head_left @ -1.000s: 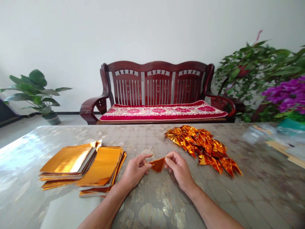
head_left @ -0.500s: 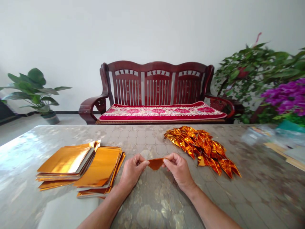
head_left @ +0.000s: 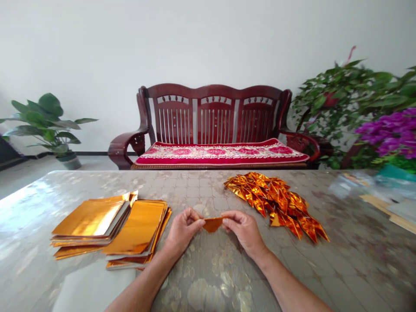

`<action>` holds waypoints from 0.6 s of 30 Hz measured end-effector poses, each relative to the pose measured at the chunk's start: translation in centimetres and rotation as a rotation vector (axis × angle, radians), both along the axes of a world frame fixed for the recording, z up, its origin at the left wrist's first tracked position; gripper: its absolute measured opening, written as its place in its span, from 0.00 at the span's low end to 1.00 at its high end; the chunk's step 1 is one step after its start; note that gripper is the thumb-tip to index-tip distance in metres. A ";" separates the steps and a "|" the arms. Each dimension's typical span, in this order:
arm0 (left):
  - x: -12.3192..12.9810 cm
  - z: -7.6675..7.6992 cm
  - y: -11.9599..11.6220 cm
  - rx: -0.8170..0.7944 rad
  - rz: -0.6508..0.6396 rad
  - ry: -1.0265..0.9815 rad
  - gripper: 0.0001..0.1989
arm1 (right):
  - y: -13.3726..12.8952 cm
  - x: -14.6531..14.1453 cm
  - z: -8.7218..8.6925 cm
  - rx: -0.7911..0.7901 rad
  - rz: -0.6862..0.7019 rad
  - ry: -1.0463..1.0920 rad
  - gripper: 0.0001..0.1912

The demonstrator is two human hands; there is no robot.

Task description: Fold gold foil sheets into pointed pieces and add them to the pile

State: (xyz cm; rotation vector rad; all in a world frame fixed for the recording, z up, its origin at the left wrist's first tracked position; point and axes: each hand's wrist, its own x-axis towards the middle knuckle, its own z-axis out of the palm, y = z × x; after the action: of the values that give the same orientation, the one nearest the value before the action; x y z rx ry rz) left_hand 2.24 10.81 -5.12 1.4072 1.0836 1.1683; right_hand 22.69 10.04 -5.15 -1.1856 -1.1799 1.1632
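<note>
A small folded piece of gold foil paper (head_left: 213,224) is stretched between my two hands above the table (head_left: 201,260). My left hand (head_left: 183,229) pinches its left end between thumb and forefinger. At the other end my right hand (head_left: 243,232) grips it the same way. The paper has a straight upper edge and narrows toward the bottom. Left of my hands lie a stack of flat gold foil sheets (head_left: 86,216) and a second stack (head_left: 138,227) overlapping it. To the right is a pile of pointed, folded gold foil pieces (head_left: 276,201).
A pale sheet (head_left: 94,286) lies by my left forearm. Clear plastic packaging (head_left: 351,184) and cardboard (head_left: 386,210) sit at the table's right. Behind the table stands a wooden bench (head_left: 214,112) with a red floral cushion (head_left: 221,154). Plants (head_left: 48,121) flank it.
My right fingers have shifted slightly on the end of the folded paper, the forefinger now straighter along its top edge. Both stacks and the folded pile stay as they were.
</note>
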 end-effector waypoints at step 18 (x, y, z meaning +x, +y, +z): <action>1.4 0.0 -0.7 -0.089 0.074 -0.110 0.14 | -0.6 -0.5 0.8 -0.025 -0.090 -0.090 0.14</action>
State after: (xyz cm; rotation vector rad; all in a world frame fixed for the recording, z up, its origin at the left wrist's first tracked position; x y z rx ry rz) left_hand 3.62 10.09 -5.11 1.2298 1.1039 1.2210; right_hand 22.15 9.41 -4.32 -1.3082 -1.1698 1.0691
